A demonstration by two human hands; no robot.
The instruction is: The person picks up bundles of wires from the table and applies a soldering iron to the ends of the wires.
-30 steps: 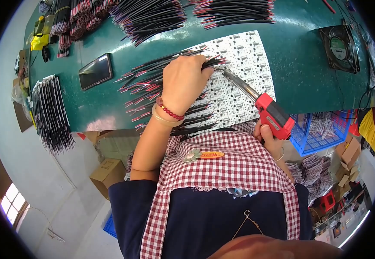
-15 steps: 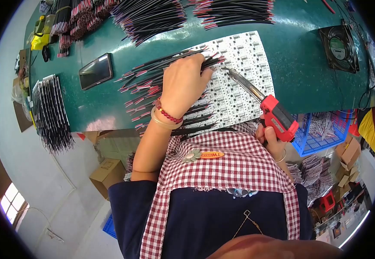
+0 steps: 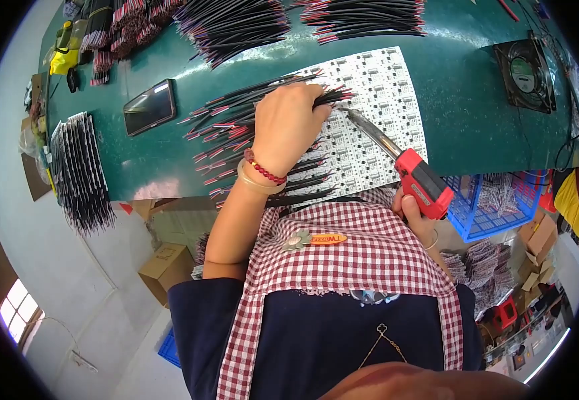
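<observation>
My left hand (image 3: 288, 123) is closed around black wires (image 3: 335, 95) with red and white ends, over the left part of a white circuit board sheet (image 3: 386, 100). More black wires (image 3: 229, 133) lie in rows beneath and beside this hand, their inner ends on the sheet. A red soldering gun (image 3: 424, 183) is gripped in my right hand (image 3: 415, 212) at the sheet's lower right. Its dark metal tip points up and left, close to the wire ends by my left fingertips. Whether the tip touches a wire I cannot tell.
Wire bundles (image 3: 233, 30) lie along the back of the green table (image 3: 463, 87). A phone (image 3: 149, 108) and finished-looking black strips (image 3: 79, 170) are at the left. A fan (image 3: 524, 75) stands at the right, above a blue basket (image 3: 489, 217).
The soldering gun pulled back right and down, then returned up and left toward the wires. My left hand stays closed on wires, shifted very slightly.
</observation>
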